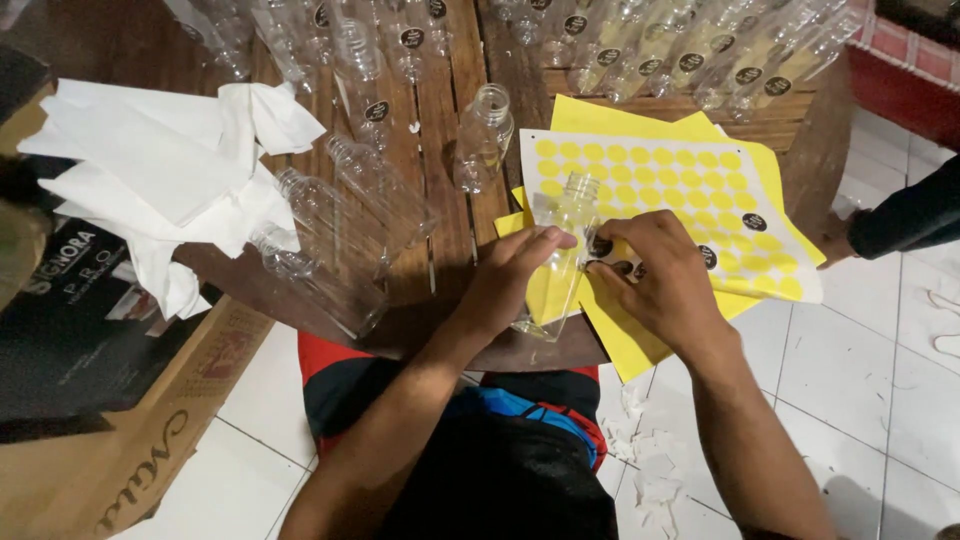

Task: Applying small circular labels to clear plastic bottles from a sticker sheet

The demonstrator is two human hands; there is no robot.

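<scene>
My left hand [508, 281] grips a clear plastic bottle [563, 222] without a cap, held over the front edge of a dark wooden table [440, 120]. My right hand [660, 275] rests beside it on a yellow sticker sheet [690, 170], fingertips pinching at a round black sticker [601, 246] next to the bottle. The sheet shows rows of empty yellow circles and a few black round stickers. More yellow sheets lie stacked under it.
Three empty clear bottles [345, 215] lie on the table at left, one stands upright [484, 135]. Labelled bottles [680, 50] line the far edge. White paper [160, 170] and a cardboard box [110, 440] sit left. Another person's arm [900, 220] reaches in at right. Paper scraps [645, 470] litter the tiled floor.
</scene>
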